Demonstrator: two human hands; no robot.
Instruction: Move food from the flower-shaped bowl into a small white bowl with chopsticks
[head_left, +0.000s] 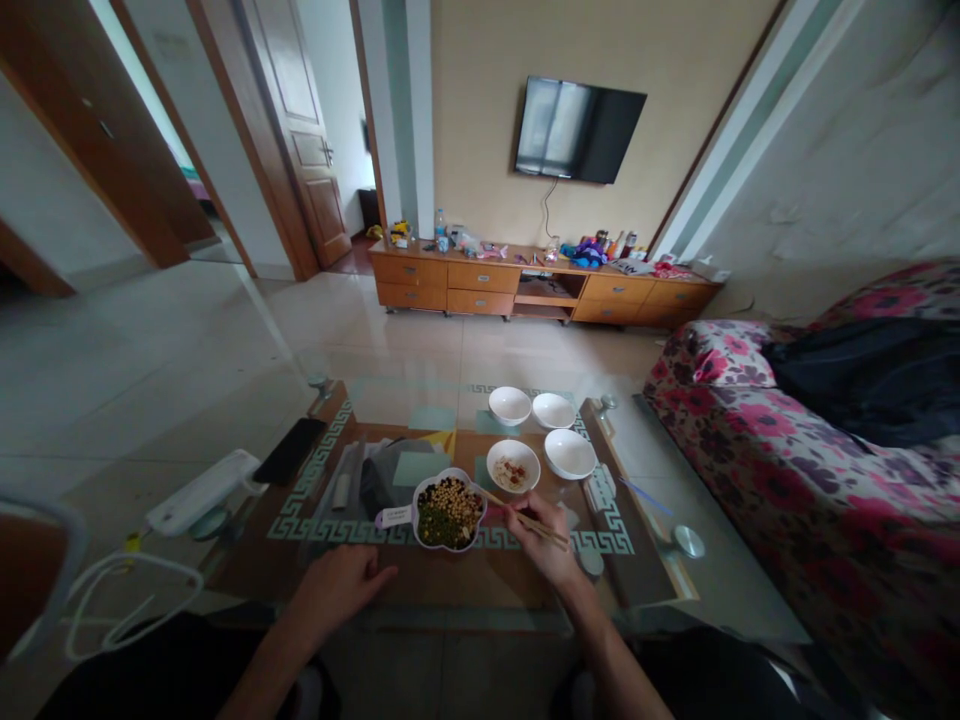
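My right hand [538,535] is closed around a pair of wooden chopsticks [551,533], whose tips point left to the rim of a scalloped tray [420,528] with a handle. Separate heaps lie in this tray: tan beans [454,497], green beans [442,526], dark beans and a few pale pieces. My left hand [343,580] rests near the table's front edge, fingers curled in and thumb out, with nothing visible in it. Just behind my right hand stands a white bowl [514,467] with some reddish-brown and pale bits inside.
Three more white bowls [570,455] stand at the back right of the glass table [480,590]. A dark phone-like slab [291,450] and a white power strip [202,490] lie at the left. A flowered sofa [780,430] is on the right; a cluttered TV cabinet [480,278] stands by the wall.
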